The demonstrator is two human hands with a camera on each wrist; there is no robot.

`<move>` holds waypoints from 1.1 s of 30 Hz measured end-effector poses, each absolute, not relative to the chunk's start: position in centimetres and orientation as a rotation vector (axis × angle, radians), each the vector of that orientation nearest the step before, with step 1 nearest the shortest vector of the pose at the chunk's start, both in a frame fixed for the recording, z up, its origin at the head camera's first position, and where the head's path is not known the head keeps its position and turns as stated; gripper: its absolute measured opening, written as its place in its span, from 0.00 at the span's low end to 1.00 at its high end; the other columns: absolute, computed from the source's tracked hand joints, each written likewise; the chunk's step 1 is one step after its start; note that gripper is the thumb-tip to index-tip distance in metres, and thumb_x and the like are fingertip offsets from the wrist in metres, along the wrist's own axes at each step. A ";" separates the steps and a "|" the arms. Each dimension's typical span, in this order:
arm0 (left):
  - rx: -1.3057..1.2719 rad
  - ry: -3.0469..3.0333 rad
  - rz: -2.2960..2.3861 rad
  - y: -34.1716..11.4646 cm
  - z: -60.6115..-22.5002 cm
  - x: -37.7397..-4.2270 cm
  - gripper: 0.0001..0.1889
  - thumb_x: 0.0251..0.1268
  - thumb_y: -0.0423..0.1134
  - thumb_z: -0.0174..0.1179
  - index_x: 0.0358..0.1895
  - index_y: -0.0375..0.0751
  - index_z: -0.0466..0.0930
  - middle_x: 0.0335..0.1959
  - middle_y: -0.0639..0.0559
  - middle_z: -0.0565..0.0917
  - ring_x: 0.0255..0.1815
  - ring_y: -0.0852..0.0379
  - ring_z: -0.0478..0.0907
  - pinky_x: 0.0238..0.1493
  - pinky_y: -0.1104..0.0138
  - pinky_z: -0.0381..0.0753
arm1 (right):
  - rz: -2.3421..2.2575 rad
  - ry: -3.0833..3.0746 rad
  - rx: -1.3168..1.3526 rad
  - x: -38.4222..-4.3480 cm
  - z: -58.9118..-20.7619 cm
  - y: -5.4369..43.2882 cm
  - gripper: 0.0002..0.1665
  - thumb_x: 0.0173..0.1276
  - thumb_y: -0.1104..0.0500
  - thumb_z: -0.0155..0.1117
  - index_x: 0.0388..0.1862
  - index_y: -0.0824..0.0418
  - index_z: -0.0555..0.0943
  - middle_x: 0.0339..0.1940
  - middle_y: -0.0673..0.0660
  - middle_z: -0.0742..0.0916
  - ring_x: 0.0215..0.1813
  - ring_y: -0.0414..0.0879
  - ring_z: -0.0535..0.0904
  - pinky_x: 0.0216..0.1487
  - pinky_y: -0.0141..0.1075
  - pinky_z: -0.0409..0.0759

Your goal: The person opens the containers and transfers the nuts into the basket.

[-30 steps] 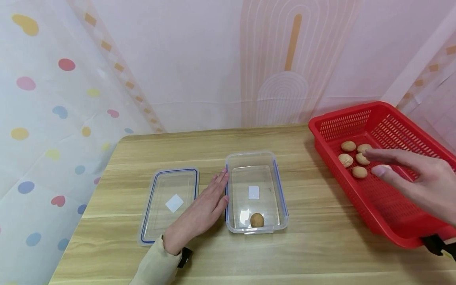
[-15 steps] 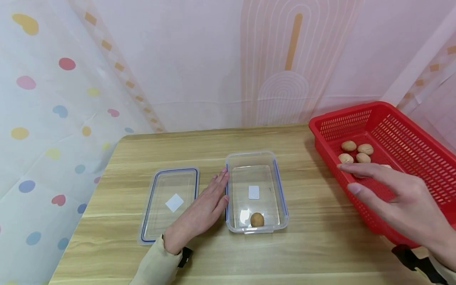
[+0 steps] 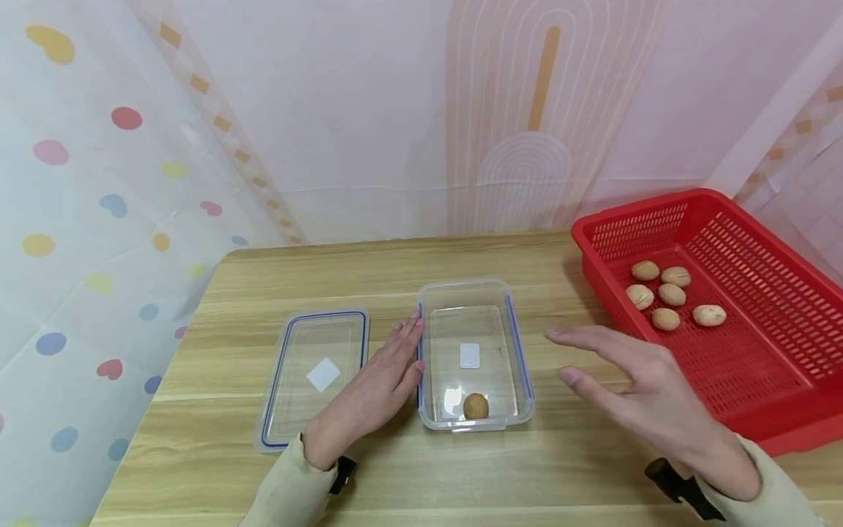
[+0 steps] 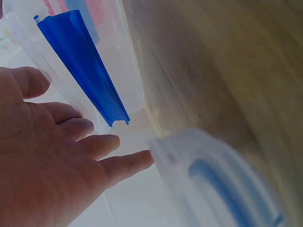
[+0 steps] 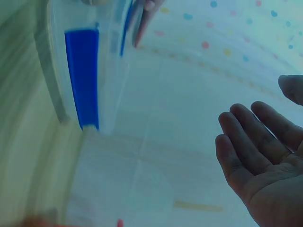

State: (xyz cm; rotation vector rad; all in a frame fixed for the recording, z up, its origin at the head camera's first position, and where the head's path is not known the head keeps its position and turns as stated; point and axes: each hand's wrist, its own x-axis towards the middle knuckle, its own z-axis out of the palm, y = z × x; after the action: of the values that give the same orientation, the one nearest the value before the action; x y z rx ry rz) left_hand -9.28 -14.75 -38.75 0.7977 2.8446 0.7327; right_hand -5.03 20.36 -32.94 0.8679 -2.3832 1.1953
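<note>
My left hand (image 3: 372, 395) rests its straight fingers against the left side of a clear plastic food container (image 3: 437, 329) with blue clips. One walnut (image 3: 476, 406) lies inside, by the near wall. In the left wrist view the fingers (image 4: 94, 145) touch the container beside a blue clip (image 4: 80, 66). To the container's right, my right hand (image 3: 648, 395) hovers above the table, thumb and fingers apart and nothing held. The right wrist view shows that palm (image 5: 279, 198) bare, with relaxed fingers.
A red plastic basket (image 3: 757, 395) stands on the right with several walnuts (image 3: 672, 294) on its floor. The container's lid (image 3: 312, 337), edged in blue, lies flat left of it. A patterned cloth (image 3: 369, 132) hangs behind the wooden table (image 3: 560, 483).
My right hand has moved left out of the red basket to above the table near the container. The left hand and the container have stayed in place.
</note>
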 end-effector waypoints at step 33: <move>0.749 2.826 0.712 -14.7 -38.6 -9.2 0.32 0.86 0.44 0.43 0.84 0.36 0.46 0.85 0.47 0.43 0.84 0.40 0.46 0.82 0.48 0.51 | 1.109 -2.755 1.609 -12.1 -37.4 14.0 0.32 0.72 0.44 0.70 0.71 0.56 0.79 0.69 0.49 0.83 0.72 0.48 0.76 0.72 0.48 0.74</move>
State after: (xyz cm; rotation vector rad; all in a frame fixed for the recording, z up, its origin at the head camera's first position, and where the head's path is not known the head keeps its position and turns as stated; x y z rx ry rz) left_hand -9.24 -14.66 -38.62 0.7492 2.8264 0.7118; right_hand -12.12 14.04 -37.40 1.6091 -2.7555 1.1087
